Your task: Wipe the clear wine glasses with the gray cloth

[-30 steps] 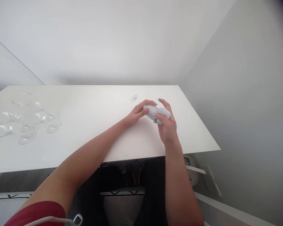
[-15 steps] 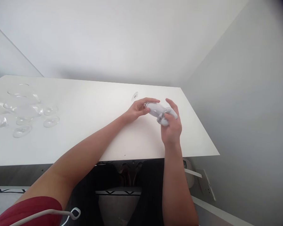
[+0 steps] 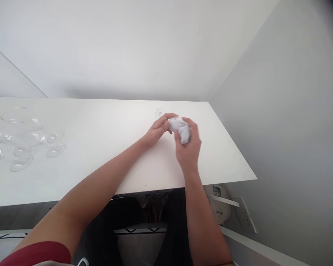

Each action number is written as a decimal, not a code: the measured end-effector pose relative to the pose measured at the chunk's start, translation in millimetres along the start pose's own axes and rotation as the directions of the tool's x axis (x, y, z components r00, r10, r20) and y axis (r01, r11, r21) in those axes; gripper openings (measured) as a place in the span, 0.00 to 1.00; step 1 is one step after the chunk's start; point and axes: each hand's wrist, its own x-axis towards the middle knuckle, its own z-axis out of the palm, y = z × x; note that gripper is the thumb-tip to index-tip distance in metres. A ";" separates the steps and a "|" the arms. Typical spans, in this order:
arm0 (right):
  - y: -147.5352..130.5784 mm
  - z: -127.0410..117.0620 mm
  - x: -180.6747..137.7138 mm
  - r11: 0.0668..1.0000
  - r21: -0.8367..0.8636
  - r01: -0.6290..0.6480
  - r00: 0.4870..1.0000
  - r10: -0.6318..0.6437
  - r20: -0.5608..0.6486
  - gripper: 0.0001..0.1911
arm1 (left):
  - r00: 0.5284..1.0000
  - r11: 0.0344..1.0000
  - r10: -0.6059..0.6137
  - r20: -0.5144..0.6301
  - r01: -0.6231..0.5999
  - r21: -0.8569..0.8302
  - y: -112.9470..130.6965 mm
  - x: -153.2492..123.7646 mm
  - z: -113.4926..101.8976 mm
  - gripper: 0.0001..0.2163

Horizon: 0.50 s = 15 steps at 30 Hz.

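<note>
My left hand (image 3: 159,128) is closed around a stemmed glass, held low above the white tabletop. The round clear foot of this wine glass (image 3: 158,112) shows just behind my left fingers; most of its stem and bowl is hidden by my hands and a cloth. Bunched in my right hand (image 3: 189,142) is a white cloth (image 3: 184,131), pressed against the bowl end of the glass. My right fingers are wrapped round the cloth, thumb on the near side.
Several clear wine glasses (image 3: 24,138) stand grouped at the left of the white table (image 3: 100,122). White walls rise behind and to the right. Below the table's front edge are a white device (image 3: 218,210), a wall socket (image 3: 246,218) and my dark-clothed legs.
My right hand has moved left with the cloth, closer to my left hand, and its fingers have closed in more. The cloth now covers the glass bowl. The view has shifted slightly.
</note>
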 end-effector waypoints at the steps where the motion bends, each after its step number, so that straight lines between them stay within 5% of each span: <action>1: 2.7 -1.4 1.5 0.991 0.109 -0.080 0.995 0.085 -0.048 0.22 | 0.999 1.000 0.011 0.045 -0.010 -0.007 1.7 -0.1 2.1 0.27; 3: 6.7 -7.6 4.7 0.935 0.288 -0.207 0.975 0.222 -0.021 0.24 | 0.997 0.999 0.029 0.078 -0.030 0.012 4.0 -0.3 5.0 0.28; 5: 6.9 -15.7 6.7 0.921 0.314 -0.229 0.973 0.219 0.066 0.25 | 0.999 0.999 0.040 0.024 -0.041 0.033 3.7 -0.6 5.0 0.26; 8: 0.3 -23.9 5.7 0.993 0.091 -0.070 0.977 0.050 0.207 0.27 | 0.990 0.998 0.031 -0.134 -0.022 0.064 -0.4 -1.0 0.2 0.22; 11: -6.0 -21.5 1.8 0.976 -0.146 0.161 0.920 -0.095 0.379 0.28 | 0.968 0.992 -0.046 -0.248 0.074 0.106 -2.6 -1.2 -4.0 0.21; 15: -3.8 -10.6 -0.8 0.898 -0.295 0.326 0.921 -0.231 0.314 0.26 | 0.968 0.986 -0.121 -0.218 0.144 0.088 3.0 -2.5 0.4 0.24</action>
